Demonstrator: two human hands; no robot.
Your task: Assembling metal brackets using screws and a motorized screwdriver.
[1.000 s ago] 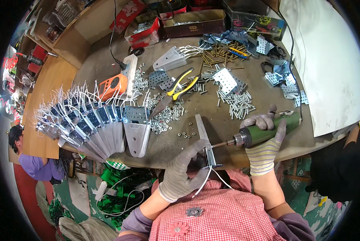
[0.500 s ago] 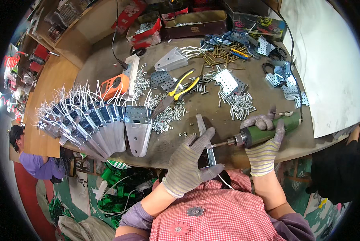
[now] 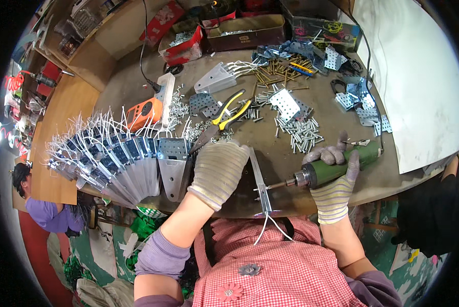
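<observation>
In my right gloved hand [image 3: 337, 176] is a green power screwdriver [image 3: 344, 166], its fingers wrapped round the body. Its long bit [image 3: 284, 183] points left and meets a narrow wedge-shaped lamp housing [image 3: 260, 187], which stands edge-on at the table's front edge with two white wires hanging toward my apron. A screw end shows on the housing's left side. My left gloved hand [image 3: 220, 171] is over the front of a pile of small metal nuts [image 3: 193, 130], away from the housing. Its back faces up and its fingertips are hidden.
Several wired wedge housings [image 3: 119, 166] stand fanned out at left. Yellow-handled pliers [image 3: 227, 115] lie on the nuts. Beyond are loose screws [image 3: 298, 134], perforated metal plates [image 3: 284, 104], brass-coloured screws [image 3: 278, 71], an orange device [image 3: 143, 113] and boxes [image 3: 247, 33]. A black cord [image 3: 371, 66] runs down at right.
My left hand has let go of the lamp housing and moved left and away from me to the nuts. The housing stays against the bit; its two wires now hang in view.
</observation>
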